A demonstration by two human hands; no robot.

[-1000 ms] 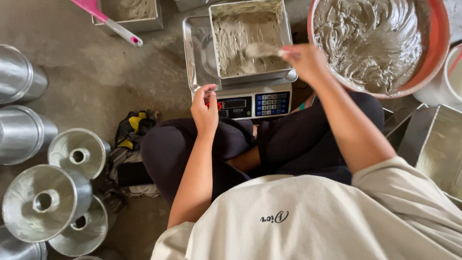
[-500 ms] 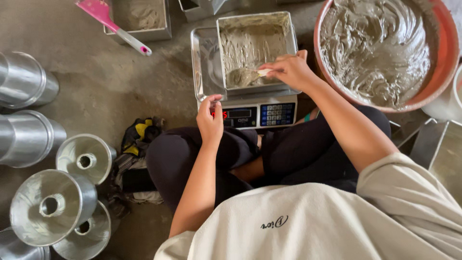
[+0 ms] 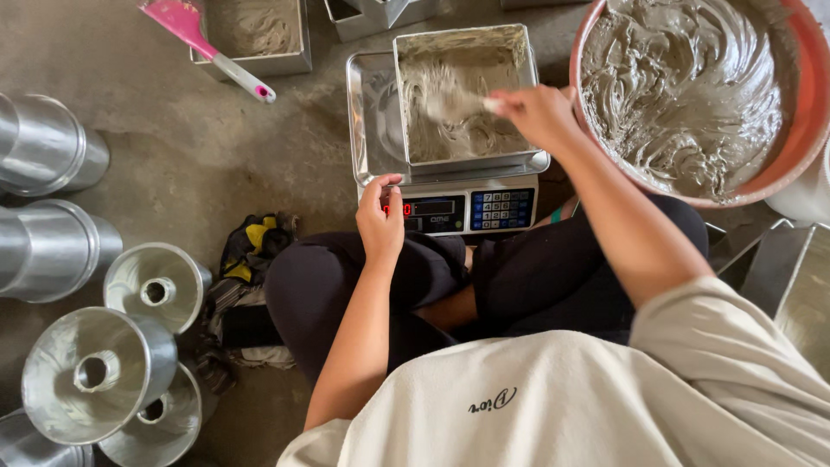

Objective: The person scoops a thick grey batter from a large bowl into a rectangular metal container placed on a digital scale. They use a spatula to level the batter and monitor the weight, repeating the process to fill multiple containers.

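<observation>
While the right hand point(image 3: 540, 112) closes around the handle of a spatula point(image 3: 454, 104), its blurred blade lies in the grey batter of a square metal pan point(image 3: 462, 91). That pan stands on the steel tray of a digital scale point(image 3: 458, 207), which sits on the floor just in front of the person's crossed legs. The left hand point(image 3: 380, 220) holds nothing; its loosely curled fingers touch the scale's front left corner, beside the lit red display and the block of blue keys.

Right of the scale, and touching the right wrist, is a large red-rimmed bowl point(image 3: 795, 130) full of swirled grey batter. Behind the scale lies another square pan point(image 3: 255, 35) with a little batter, and a pink spatula point(image 3: 203, 39) rests across its edge. The floor point(image 3: 216, 147) is bare, stained concrete. Along the left stand shiny ring-shaped tube pans point(image 3: 99, 372), some stacked, and a dark and yellow crumpled cloth point(image 3: 246, 251) lies near the person's knee.
</observation>
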